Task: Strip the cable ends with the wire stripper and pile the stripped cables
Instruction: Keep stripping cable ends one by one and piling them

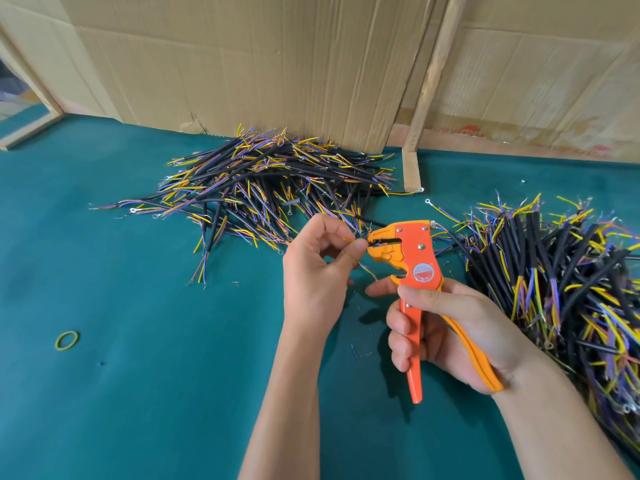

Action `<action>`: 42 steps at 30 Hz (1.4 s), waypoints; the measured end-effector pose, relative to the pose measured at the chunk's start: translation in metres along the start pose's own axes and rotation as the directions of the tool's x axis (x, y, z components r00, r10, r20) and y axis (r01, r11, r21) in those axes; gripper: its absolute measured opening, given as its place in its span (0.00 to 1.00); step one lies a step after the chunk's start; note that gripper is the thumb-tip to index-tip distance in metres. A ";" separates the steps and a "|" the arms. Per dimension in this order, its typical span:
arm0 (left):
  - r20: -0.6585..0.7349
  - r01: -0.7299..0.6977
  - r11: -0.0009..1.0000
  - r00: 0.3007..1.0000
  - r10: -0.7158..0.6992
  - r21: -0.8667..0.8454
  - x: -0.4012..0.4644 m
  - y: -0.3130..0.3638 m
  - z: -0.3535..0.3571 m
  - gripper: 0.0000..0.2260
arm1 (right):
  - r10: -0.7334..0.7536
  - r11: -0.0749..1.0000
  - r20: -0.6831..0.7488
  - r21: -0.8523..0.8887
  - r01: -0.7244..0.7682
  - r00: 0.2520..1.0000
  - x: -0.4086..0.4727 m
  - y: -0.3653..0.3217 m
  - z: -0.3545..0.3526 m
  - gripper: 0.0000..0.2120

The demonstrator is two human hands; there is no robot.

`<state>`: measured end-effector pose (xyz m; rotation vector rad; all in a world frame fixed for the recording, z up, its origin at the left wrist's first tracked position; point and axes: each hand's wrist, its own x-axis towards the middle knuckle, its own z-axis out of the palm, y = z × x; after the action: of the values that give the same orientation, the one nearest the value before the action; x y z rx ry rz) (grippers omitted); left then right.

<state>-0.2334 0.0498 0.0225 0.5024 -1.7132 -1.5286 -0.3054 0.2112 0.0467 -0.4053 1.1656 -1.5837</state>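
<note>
Two heaps of cable flank the hands on the green table. Farthest left of the fingers lies a yellow-green rubber band, well apart from everything. Beyond the left fingertips sits the far pile against the cardboard wall.

The left hand pinches a thin yellow wire between thumb and forefinger, feeding its end into the mouth of the wire stripper, just beside the fingertips. The black cable it belongs to seems to run off behind the tool's head. The right hand is curled round both handles, which stand apart, so I'd say the squeeze is not yet made. To the right of that hand lies the other pile.

The risk I see: the pinching fingertips sit almost against the mouth, so a squeeze could nip skin. If the wire sits shallow or crooked, the blades could miss the insulation or cut strands.
</note>
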 end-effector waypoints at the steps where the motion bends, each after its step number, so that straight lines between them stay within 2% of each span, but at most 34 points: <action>1: 0.005 0.002 1.000 1.000 -0.002 -0.009 0.000 0.000 0.000 0.11 | -0.001 1.000 0.001 0.000 0.001 1.000 0.000 0.000 0.000 0.19; 10: 0.012 0.050 0.998 0.999 -0.049 -0.036 -0.001 -0.001 0.001 0.08 | 0.004 1.000 -0.004 -0.002 -0.004 1.000 0.002 0.001 -0.002 0.17; 16: -0.003 0.054 0.999 0.999 -0.054 0.005 -0.001 0.002 -0.001 0.08 | 0.004 1.000 -0.005 -0.004 -0.004 1.000 0.001 0.001 -0.001 0.18; 33: -0.079 -0.060 0.969 0.994 0.081 0.238 -0.006 0.009 0.003 0.08 | 0.017 1.000 -0.009 0.006 -0.017 1.000 0.002 0.002 0.002 0.15; 42: -0.088 -0.071 0.977 0.992 0.090 0.201 -0.004 0.008 0.002 0.09 | 0.008 1.000 -0.031 0.006 -0.007 0.999 0.002 0.003 0.005 0.16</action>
<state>-0.2306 0.0556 0.0286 0.5919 -1.7967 -1.2632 -0.3011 0.2078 0.0462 -0.3734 1.1842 -1.5916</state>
